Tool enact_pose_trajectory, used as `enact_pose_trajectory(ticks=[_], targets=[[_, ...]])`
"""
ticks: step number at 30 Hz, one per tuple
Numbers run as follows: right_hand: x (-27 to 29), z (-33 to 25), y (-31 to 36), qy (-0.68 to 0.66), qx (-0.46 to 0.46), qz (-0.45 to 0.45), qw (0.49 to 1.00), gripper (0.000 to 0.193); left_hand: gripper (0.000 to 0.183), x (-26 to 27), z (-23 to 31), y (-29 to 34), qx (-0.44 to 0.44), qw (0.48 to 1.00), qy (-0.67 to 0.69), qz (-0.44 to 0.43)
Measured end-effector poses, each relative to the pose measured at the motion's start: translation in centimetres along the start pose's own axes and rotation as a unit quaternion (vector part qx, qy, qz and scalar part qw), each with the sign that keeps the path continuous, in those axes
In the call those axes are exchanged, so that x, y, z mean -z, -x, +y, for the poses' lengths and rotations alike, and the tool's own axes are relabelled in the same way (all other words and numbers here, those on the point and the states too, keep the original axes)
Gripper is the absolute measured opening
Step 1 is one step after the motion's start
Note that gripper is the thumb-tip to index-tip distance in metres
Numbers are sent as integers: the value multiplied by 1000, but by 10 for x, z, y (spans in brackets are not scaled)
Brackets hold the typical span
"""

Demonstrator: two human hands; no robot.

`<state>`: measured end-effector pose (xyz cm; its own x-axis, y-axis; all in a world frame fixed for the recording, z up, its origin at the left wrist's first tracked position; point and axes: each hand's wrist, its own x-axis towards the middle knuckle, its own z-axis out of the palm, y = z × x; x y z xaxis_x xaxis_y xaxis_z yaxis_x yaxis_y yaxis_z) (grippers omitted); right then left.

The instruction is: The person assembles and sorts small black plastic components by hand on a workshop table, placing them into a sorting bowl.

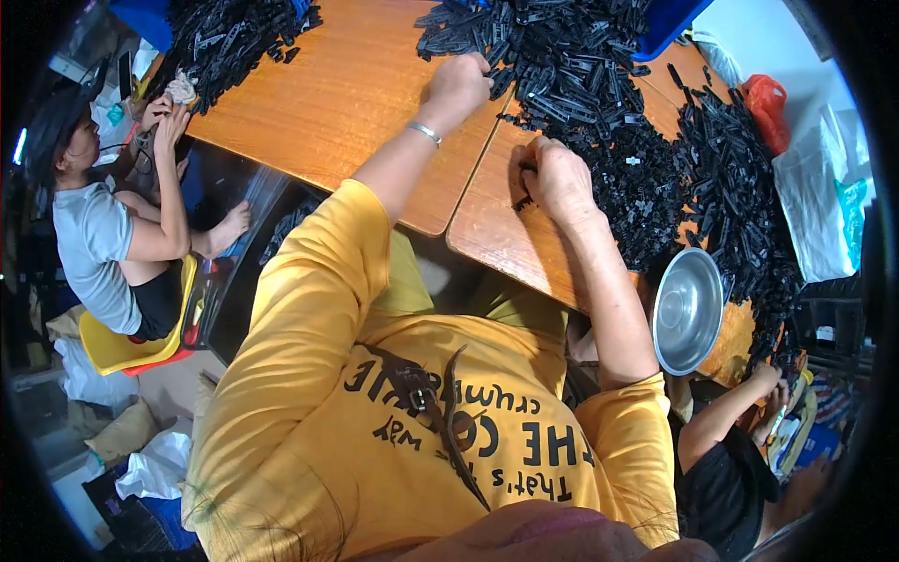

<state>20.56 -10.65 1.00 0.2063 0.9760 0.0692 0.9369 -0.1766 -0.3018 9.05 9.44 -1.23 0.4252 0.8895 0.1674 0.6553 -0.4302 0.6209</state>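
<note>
My left hand (459, 89), with a metal bracelet at its wrist, is at the near edge of a heap of long, narrow black plastic pieces (562, 70). Its fingers are curled closed, and what they hold, if anything, is hidden. Beside a heap of small black plastic pieces (629, 183), my right hand (559, 180) has its fingers bent together low over the wooden table (482, 201). A small dark piece (524, 202) shows by its fingertips. Whether that hand grips it is too small to tell.
A metal bowl (688, 314) stands at the right table edge. More black pieces (735, 178) lie at the right, near a red plastic bag (766, 112). One person (112, 215) sits on a yellow chair (112, 332) at the left; another person (726, 468) works at lower right.
</note>
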Motion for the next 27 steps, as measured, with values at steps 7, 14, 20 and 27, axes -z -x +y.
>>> enact_pose_trajectory(ticks=[7, 14, 20, 27], targets=[[4, -6, 0, -141, 2, 35, 989, 22, 19, 17, -31, 14, -61, 995, -53, 52], [5, -15, 5, -186, -30, 38, 981, 24, 22, 25, -30, 38, -185, 977, -76, 75], [-8, -15, 6, -245, -17, 76, 966, 26, 28, 18, -24, 46, -196, 973, -97, 81], [-5, -31, 4, -447, -8, 244, 861, 10, 37, 43, -10, 80, 69, 773, 589, -225]])
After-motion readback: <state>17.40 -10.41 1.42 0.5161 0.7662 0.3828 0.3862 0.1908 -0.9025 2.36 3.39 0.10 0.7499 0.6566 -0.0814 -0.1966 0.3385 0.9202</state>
